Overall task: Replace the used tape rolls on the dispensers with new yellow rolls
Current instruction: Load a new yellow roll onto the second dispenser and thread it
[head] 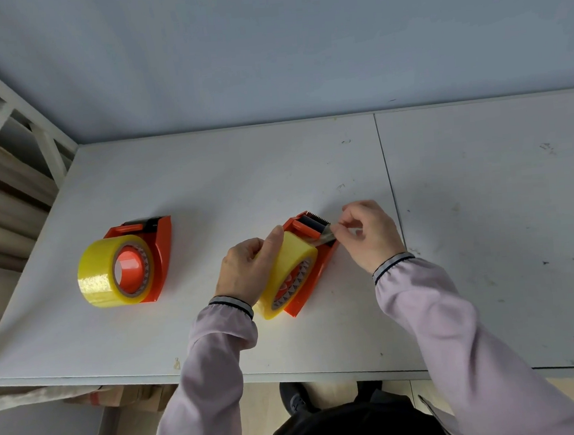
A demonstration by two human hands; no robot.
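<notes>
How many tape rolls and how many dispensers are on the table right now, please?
Yellow tape rolls: 2, one on the left, one under the left hand
Orange dispensers: 2, one on the left, one near the right hand
Total: 4

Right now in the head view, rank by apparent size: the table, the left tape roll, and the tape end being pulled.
1. table
2. left tape roll
3. tape end, pinched by the right hand
</notes>
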